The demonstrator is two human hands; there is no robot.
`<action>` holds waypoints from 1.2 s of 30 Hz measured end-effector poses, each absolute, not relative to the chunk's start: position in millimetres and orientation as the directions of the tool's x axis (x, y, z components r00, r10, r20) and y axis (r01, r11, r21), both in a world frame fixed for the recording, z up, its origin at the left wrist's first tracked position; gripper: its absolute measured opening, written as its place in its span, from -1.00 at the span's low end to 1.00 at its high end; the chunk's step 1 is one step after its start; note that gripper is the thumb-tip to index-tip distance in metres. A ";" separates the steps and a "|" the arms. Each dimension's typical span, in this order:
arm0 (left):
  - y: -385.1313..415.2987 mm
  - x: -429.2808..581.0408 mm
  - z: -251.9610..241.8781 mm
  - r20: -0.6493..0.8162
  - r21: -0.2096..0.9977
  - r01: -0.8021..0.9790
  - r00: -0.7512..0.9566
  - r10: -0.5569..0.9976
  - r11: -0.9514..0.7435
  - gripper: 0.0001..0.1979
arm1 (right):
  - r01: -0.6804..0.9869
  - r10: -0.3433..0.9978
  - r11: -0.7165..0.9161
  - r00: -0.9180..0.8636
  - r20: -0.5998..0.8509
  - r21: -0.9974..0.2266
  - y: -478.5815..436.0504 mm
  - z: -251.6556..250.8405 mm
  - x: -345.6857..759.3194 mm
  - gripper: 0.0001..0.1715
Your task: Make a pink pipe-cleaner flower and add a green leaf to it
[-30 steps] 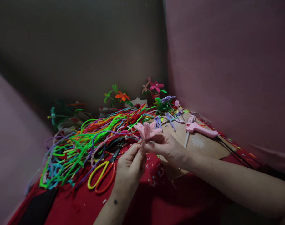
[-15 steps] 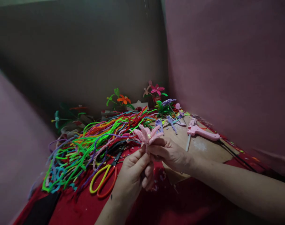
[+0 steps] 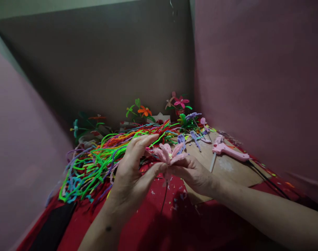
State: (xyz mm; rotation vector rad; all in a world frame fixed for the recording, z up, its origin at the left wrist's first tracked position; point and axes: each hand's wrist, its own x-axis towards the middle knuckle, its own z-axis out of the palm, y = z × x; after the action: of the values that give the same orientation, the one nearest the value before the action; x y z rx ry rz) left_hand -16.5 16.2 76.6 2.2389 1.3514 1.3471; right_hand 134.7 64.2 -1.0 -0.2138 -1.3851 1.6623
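Note:
A pink pipe-cleaner flower point(image 3: 166, 153) with a pale yellow centre and a thin dark stem point(image 3: 164, 198) is up in front of me over the red cloth. My right hand point(image 3: 192, 170) pinches it just under the petals between thumb and fingers. On the other side, my left hand point(image 3: 136, 167) is open, its fingers raised and spread away from the thumb. The left thumb tip reaches the flower's base, beside the right fingertips. Behind the left hand and forearm the scissors are almost wholly hidden; only a bit of yellow handle shows.
A heap of colourful pipe cleaners point(image 3: 96, 167) lies at left. A pink glue gun point(image 3: 230, 150) rests on a brown board point(image 3: 234, 174) at right, its cord trailing off. Purple pieces point(image 3: 195, 138) lie near the board's back. Finished flowers, one orange point(image 3: 145, 111), stand along the wall.
My left hand has let go of the stem and opened, fingers lifting up and left. The dark stem now shows. My right hand still pinches the flower. The whole view has shifted slightly.

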 end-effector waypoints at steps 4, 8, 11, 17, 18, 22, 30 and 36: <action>17.1 -11.4 89.5 0.673 0.308 0.696 0.322 0.665 -0.649 -0.93 | -0.469 0.733 0.116 -0.554 0.395 -0.875 62.8 -0.2 135.7 -0.79; 12.4 -3.9 78.1 0.793 0.079 0.760 0.344 0.503 -0.645 -0.88 | -0.444 0.776 0.159 -0.496 0.390 -0.882 59.9 2.1 135.8 -0.78; 11.6 -3.5 60.1 0.847 0.054 0.790 0.288 0.447 -0.611 -0.82 | -0.443 0.803 0.154 -0.465 0.373 -0.883 57.6 4.6 135.1 -0.77; 14.8 -13.5 50.5 0.830 0.122 0.807 0.236 0.505 -0.578 -0.84 | -0.400 0.828 0.193 -0.424 0.367 -0.896 60.9 7.2 134.2 -0.78; 13.0 -13.8 54.3 0.832 0.100 0.828 0.234 0.502 -0.551 -0.81 | -0.379 0.828 0.228 -0.408 0.384 -0.897 61.6 8.2 134.1 -0.78; 0.6 -5.0 71.4 0.842 -0.015 0.888 0.259 0.473 -0.459 -0.57 | -0.275 0.772 0.473 -0.327 0.544 -0.837 60.3 15.6 132.5 -0.82; -4.9 5.0 79.8 0.818 -0.063 0.820 0.369 0.442 -0.569 -0.82 | -0.112 0.655 0.687 -0.333 0.678 -0.718 52.7 26.6 130.8 -0.73; -11.0 -5.8 102.3 0.638 0.389 0.765 0.178 0.749 -0.513 -0.86 | 0.172 0.550 0.835 -0.314 0.774 -0.523 56.7 26.1 130.2 -0.72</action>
State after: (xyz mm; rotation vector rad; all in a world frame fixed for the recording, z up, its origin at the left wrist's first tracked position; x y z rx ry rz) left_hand -5.8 -11.0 102.3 2.4260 1.5587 1.2940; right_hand 130.2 56.7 26.1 -0.5422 -1.8817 0.4163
